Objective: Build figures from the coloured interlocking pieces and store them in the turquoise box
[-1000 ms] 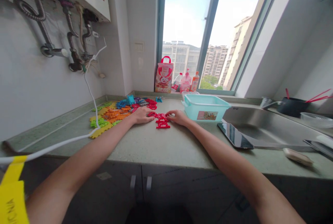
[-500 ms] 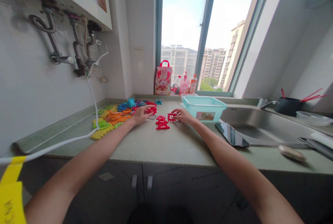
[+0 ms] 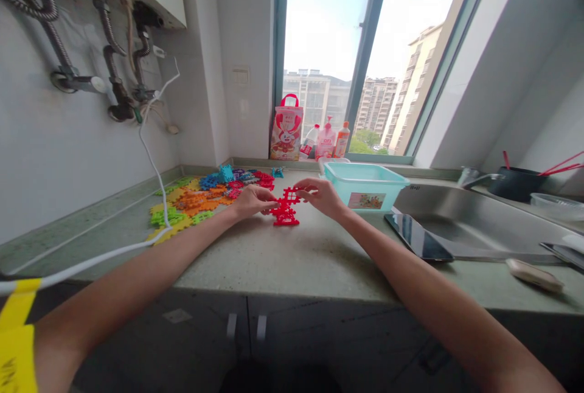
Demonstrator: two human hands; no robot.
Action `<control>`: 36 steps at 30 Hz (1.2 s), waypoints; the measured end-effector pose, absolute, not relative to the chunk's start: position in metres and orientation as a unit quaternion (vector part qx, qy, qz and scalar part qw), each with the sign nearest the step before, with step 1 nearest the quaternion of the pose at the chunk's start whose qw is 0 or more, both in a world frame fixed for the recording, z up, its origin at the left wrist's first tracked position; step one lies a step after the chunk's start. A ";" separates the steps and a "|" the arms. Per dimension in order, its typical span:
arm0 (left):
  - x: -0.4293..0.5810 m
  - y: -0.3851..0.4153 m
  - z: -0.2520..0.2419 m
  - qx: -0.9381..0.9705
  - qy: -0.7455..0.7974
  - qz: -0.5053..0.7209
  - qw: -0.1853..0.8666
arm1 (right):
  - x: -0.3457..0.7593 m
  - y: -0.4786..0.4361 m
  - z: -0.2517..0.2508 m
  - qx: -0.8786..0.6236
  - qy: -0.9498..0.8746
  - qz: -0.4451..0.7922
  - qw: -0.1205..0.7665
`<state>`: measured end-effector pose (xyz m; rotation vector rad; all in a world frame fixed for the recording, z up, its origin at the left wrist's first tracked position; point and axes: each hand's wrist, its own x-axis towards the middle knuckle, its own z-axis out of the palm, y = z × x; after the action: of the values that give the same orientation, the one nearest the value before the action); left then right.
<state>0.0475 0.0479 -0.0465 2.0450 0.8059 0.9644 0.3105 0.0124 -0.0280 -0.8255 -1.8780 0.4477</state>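
Note:
A small cluster of red interlocking pieces (image 3: 285, 218) stands on the counter in front of me. My right hand (image 3: 322, 196) pinches a red square window-like piece (image 3: 291, 195) just above the cluster, close to it or touching. From the left, my left hand (image 3: 254, 201) has its thumb and fingers closed at the cluster's upper left side, on a red piece that its fingers partly cover. Behind and left of that hand lies a pile of coloured pieces (image 3: 196, 201) in yellow, orange, green, blue and red.
A turquoise tub (image 3: 365, 183) stands right of my hands, with a phone (image 3: 417, 236) near the sink (image 3: 465, 216). A white cable (image 3: 157, 174) crosses the left counter. Bottles (image 3: 325, 140) and a pink package (image 3: 287, 132) stand by the window.
My left hand has moved right to the red cluster. My right hand has brought the red square piece left and slightly up, over the cluster. The camera view has shifted slightly.

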 end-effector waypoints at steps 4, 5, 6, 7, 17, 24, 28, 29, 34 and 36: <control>0.051 0.048 -0.049 0.790 0.328 0.362 0.371 | 0.307 0.011 -0.033 -0.353 -0.801 0.159 0.457; 0.051 0.047 -0.048 0.787 0.327 0.357 0.383 | 0.307 0.011 -0.034 -0.358 -0.802 0.156 0.453; 0.051 0.046 -0.048 0.784 0.324 0.351 0.396 | 0.308 0.012 -0.035 -0.360 -0.802 0.153 0.451; 0.051 0.045 -0.047 0.781 0.322 0.350 0.405 | 0.308 0.012 -0.035 -0.360 -0.804 0.150 0.449; 0.045 0.052 -0.047 0.801 0.344 0.352 0.340 | 0.303 0.005 -0.033 -0.352 -0.824 0.118 0.429; 0.044 0.055 -0.050 0.809 0.350 0.349 0.317 | 0.298 0.012 -0.040 -0.358 -0.828 0.073 0.425; 0.044 0.054 -0.049 0.819 0.352 0.351 0.288 | 0.294 0.011 -0.042 -0.376 -0.832 0.049 0.405; 0.045 0.054 -0.049 0.820 0.352 0.348 0.285 | 0.293 0.010 -0.041 -0.383 -0.832 0.042 0.400; 0.039 0.060 -0.043 0.851 0.337 0.349 0.198 | 0.292 0.009 -0.041 -0.413 -0.823 0.027 0.390; 0.028 0.067 -0.036 0.862 0.364 0.337 0.104 | 0.293 0.011 -0.043 -0.420 -0.818 0.019 0.392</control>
<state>0.0283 0.0674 -0.0365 2.5418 1.0733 0.9943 0.2934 0.0111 -0.0427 -1.0667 -2.0771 0.0473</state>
